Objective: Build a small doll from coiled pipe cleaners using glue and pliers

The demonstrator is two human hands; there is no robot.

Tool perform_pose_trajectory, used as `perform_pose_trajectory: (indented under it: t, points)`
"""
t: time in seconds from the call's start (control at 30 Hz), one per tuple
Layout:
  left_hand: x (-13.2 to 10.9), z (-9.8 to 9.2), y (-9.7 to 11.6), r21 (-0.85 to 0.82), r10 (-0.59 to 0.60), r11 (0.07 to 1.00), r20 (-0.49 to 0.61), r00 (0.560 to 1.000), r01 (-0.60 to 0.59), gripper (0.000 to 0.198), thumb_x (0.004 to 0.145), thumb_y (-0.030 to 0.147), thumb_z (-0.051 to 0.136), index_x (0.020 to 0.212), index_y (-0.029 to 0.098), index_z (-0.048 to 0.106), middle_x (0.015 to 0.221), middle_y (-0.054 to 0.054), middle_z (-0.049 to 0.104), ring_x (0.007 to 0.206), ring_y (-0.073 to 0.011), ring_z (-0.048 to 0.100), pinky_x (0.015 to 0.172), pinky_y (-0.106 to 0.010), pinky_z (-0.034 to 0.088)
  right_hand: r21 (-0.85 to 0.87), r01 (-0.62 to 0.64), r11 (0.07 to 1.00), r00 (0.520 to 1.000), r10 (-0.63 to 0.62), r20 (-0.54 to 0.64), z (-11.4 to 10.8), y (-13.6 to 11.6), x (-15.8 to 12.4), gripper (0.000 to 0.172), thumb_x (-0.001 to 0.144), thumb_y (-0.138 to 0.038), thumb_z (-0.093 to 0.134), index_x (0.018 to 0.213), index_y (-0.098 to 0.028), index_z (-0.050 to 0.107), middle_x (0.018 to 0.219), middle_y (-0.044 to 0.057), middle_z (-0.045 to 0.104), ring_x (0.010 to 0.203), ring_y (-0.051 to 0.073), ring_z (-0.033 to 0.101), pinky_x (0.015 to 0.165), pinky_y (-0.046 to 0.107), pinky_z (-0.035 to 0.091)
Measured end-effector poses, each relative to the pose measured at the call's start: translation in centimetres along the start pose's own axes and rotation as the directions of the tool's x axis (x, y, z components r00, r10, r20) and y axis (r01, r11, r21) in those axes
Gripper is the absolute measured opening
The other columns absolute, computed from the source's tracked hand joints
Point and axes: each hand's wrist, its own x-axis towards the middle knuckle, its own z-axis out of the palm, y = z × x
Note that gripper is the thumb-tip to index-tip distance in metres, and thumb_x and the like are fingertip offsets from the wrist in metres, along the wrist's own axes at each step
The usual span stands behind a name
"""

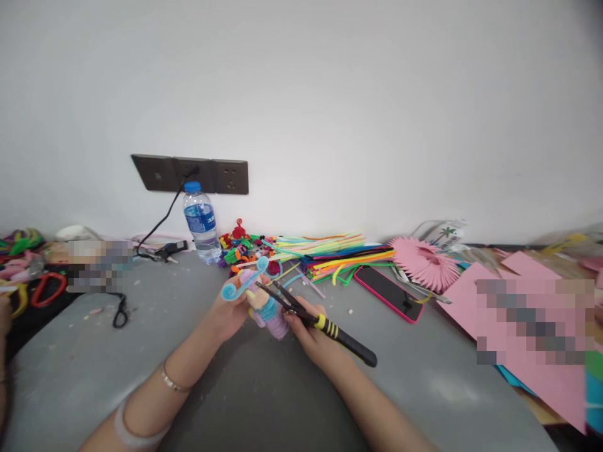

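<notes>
My left hand (232,316) is closed around a pastel pipe-cleaner figure (266,307) in lilac, light blue and peach. A pale blue band with curled ends (245,282) crosses its upper part. In my right hand (313,329) is a plier-like tool (346,339) with slim black jaws and a black-and-yellow handle. Its jaws point left and lie across the front of the figure. Whether they touch it, I cannot tell. My right fingers are also close to the figure's lower right side. Part of the figure is hidden by my hands and the tool.
Bundled pipe cleaners (348,254) and small colourful pieces (242,245) lie along the wall beside a water bottle (200,223). To the right are a phone (389,294), a pink paper fan (424,263) and pink sheets (532,376). Scissors (49,289) and another person's hand (4,320) are far left.
</notes>
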Motion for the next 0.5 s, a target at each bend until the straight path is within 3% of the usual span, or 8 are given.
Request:
perform_pose_trajectory:
  t: [0.23,0.5]
  points:
    - [0.12,-0.15,-0.06,0.008,-0.009,1.000,0.011,1.000,0.009,0.041,0.060,0.041,0.086,0.092,0.020,0.071,0.087,-0.003,0.068,0.077,-0.0172,0.061,0.069,-0.027,0.050,0.026,0.001,1.000,1.000,-0.001,0.004,-0.13,-0.11,0.08,0.032,0.097,-0.042,0.045,0.088,-0.021,0.066,0.061,0.000,0.062,0.055,0.015,0.055,0.056,0.024,0.043]
    - [-0.01,0.27,0.20,-0.002,-0.020,1.000,0.009,1.000,0.020,0.040,0.058,0.042,0.088,0.087,0.019,0.072,0.081,-0.002,0.068,0.070,-0.0138,0.061,0.064,-0.022,0.051,0.035,-0.008,0.999,1.000,0.007,0.011,-0.13,-0.30,0.11,0.031,0.097,-0.042,0.045,0.089,-0.021,0.066,0.061,0.000,0.061,0.054,0.015,0.054,0.059,0.025,0.045]
